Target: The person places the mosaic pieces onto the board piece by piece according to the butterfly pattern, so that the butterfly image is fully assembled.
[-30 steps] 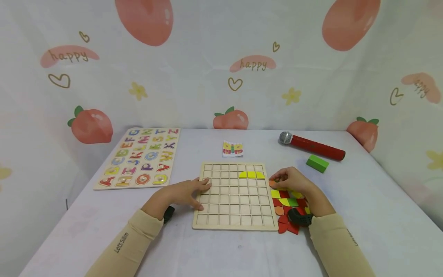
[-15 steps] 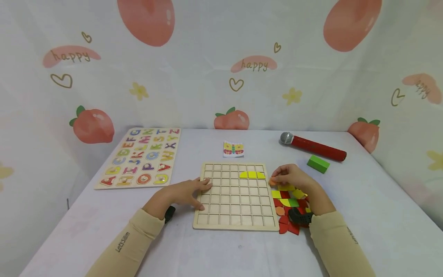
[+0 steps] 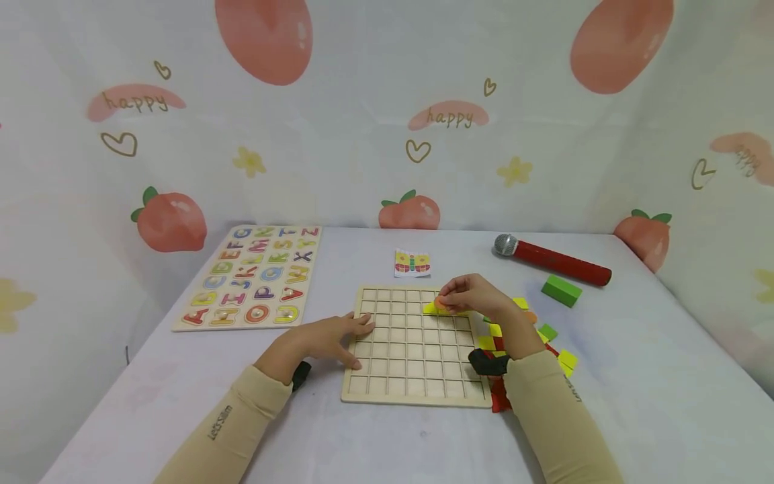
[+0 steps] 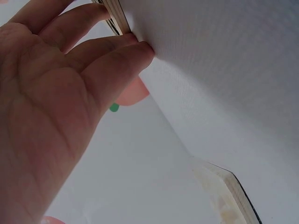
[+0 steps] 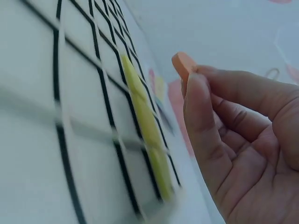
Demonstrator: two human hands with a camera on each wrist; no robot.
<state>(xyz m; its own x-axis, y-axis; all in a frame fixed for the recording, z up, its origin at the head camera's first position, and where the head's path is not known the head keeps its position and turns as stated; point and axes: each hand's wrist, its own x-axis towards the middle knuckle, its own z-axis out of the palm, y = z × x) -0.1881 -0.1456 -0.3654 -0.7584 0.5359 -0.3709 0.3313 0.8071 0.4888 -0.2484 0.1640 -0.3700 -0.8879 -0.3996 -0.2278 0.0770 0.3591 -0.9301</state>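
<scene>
Between thumb and fingers my right hand (image 3: 474,296) pinches an orange round piece (image 5: 184,64), held over the upper right of a wooden grid board (image 3: 399,388). Below it, yellow pieces (image 5: 148,126) sit side by side in a row of the board's cells; in the head view the hand partly hides them. My left hand (image 3: 335,338) rests at the board's left edge with its fingers spread, some tips over the rim. In the left wrist view those fingertips touch the board's side (image 4: 117,16).
Loose coloured pieces (image 3: 567,360) lie right of the board, partly under my right forearm. A butterfly picture card (image 3: 412,263) is behind the board. An alphabet puzzle (image 3: 248,279) lies at the left; a red microphone (image 3: 553,259) and green block (image 3: 562,290) are at the back right.
My right hand has moved left with the orange piece, from beside the pile of loose pieces to over the yellow row. The left hand stays at the board's edge.
</scene>
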